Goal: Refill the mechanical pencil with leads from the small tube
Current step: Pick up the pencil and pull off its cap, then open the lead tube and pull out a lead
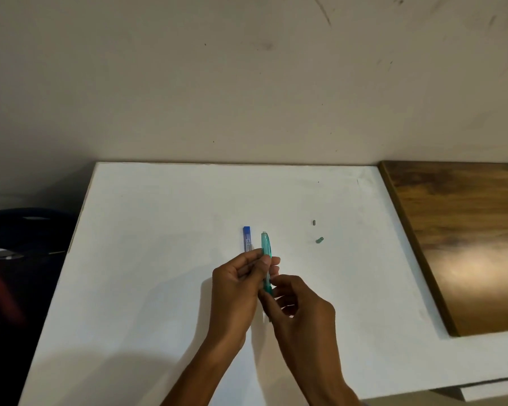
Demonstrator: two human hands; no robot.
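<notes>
Head view shows my left hand [237, 284] closed around the teal mechanical pencil [266, 253], upright above the white table [159, 215], while my right hand [298, 306] pinches its lower barrel. The blue lead tube [247, 239] stands just left of the pencil; I cannot tell whether my left fingers touch it. 2 small loose parts [319, 240] lie far right, apart. I judge they could roll off, and a careless tilt could spill leads.

- One head-worn wide-angle view, looking forward and down from above the near edge of the white bench [159, 230].
- It faces the far edge and the wall [247, 83] behind; both hands sit close below.
</notes>
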